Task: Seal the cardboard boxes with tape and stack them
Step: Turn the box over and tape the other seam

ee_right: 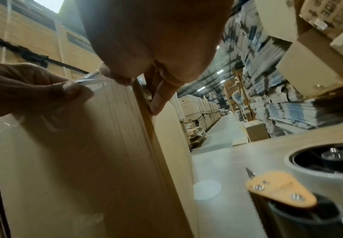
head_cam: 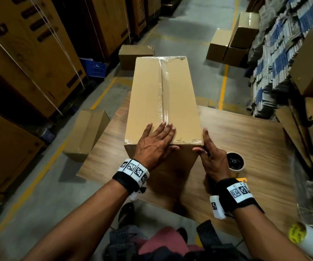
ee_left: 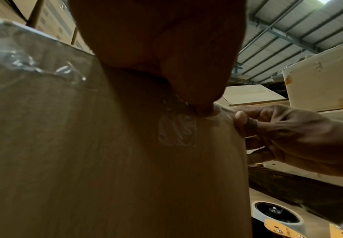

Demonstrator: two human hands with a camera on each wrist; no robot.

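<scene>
My left hand (head_cam: 154, 143) lies flat, fingers straight, on the near end of the taped box (head_cam: 163, 102) at twelve o'clock on the table (head_cam: 246, 132). My right hand (head_cam: 211, 157) pinches its one-o'clock corner; tape dispenser (head_cam: 235, 161) at two.

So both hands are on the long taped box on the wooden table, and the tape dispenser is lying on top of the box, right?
Not quite. Both hands, left hand and right hand, are on the long taped box, but the tape dispenser lies on the wooden table beside the box, near the right hand. The head view shows it.
</scene>
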